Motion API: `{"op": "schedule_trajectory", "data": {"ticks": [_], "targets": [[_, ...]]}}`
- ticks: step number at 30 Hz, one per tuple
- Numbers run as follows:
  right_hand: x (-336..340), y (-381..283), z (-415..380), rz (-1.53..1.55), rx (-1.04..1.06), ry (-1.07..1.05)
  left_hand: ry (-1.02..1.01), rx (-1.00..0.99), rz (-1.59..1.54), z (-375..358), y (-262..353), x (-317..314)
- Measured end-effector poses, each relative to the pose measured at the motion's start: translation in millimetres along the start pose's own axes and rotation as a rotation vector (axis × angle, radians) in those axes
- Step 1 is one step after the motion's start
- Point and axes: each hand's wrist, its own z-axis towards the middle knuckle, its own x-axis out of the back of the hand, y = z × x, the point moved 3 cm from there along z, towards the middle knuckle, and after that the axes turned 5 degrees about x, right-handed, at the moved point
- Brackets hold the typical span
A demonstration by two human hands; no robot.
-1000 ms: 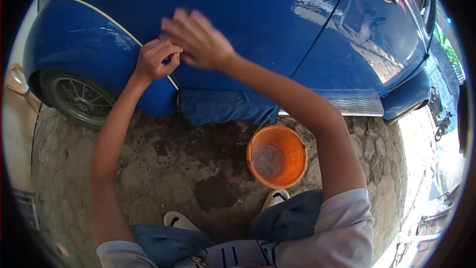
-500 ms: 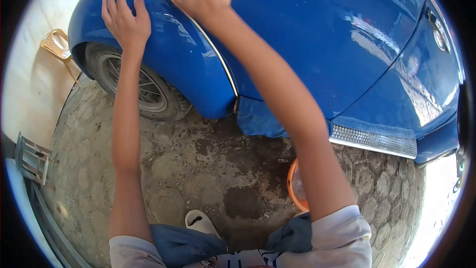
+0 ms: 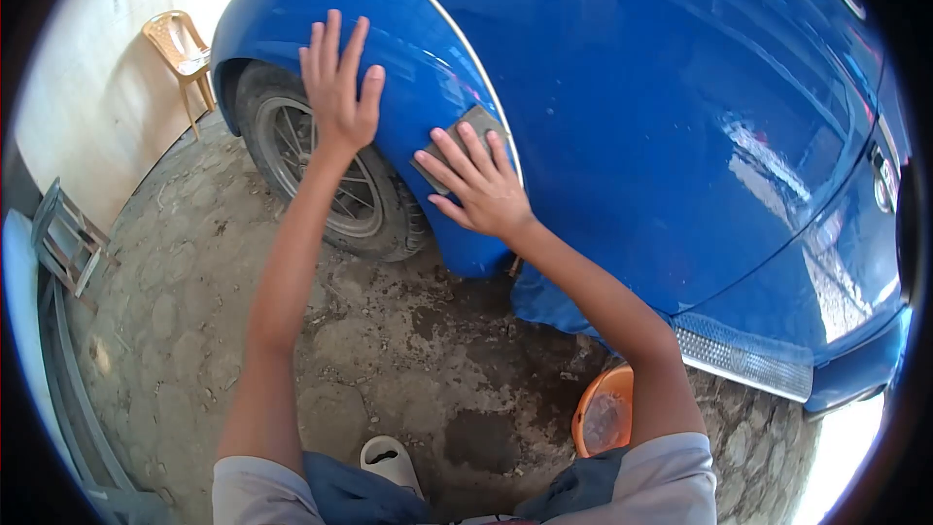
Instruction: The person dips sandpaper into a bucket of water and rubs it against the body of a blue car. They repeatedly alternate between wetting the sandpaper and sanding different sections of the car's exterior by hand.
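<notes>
My left hand (image 3: 340, 97) lies open with spread fingers on the blue front fender (image 3: 282, 15) of a car, above the wheel arch. Lower on the same fender, my right hand (image 3: 481, 180) holds a grey-brown sheet of sandpaper (image 3: 483, 121) against the paint, its fingers stretched flat across it. Part of the sheet is hidden under the palm and fingers. Below the left hand is the front wheel (image 3: 326, 170) with its spoked rim. A pale trim strip (image 3: 457, 29) runs between the fender and the car's smooth blue side panel (image 3: 622, 136).
An orange bucket (image 3: 581, 418) with liquid in it stands on the stone floor (image 3: 330, 350) beside my right leg. A tan plastic chair (image 3: 180, 49) is by the wall. A small wooden stool (image 3: 68, 233) stands at the left. The ribbed running board (image 3: 743, 360) juts out at the right.
My right hand has come down along the fender, and the sandpaper under it now shows clearly. The view has shifted, with the car and my left hand appearing lower and farther right.
</notes>
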Motion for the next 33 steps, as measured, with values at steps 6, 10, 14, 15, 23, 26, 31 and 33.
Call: {"op": "schedule_trajectory", "data": {"ticks": [6,10,14,15,23,26,31,33], "targets": [[38.7,40.9,112.2,0.064,-0.041,0.071,0.187,0.209,-0.271,7.5,-22.9,5.3],[17.4,58.2,263.5,0.044,0.163,0.191,0.419,0.630,-0.179,14.0,-62.3,3.1],[-9.5,45.4,403.4,0.133,-0.118,-0.201,0.463,0.640,-0.190,13.1,-67.3,2.8],[-2.2,36.4,410.4,0.127,-0.103,-0.200,0.573,0.649,-0.307,12.3,-70.2,3.8],[-6.7,-3.7,293.1,-0.188,0.121,0.099,0.811,0.872,-0.639,-16.7,-117.5,13.0],[-7.9,-38.7,216.1,-0.279,0.229,-0.128,0.808,0.922,-0.619,-22.6,-127.1,30.0],[-36.8,-46.2,285.1,-0.415,0.330,-0.059,0.877,0.904,-0.603,-27.3,-141.6,43.3],[-57.1,-49.5,340.6,-0.426,0.288,0.012,0.898,0.975,-0.625,-32.5,-145.1,39.4]]}}
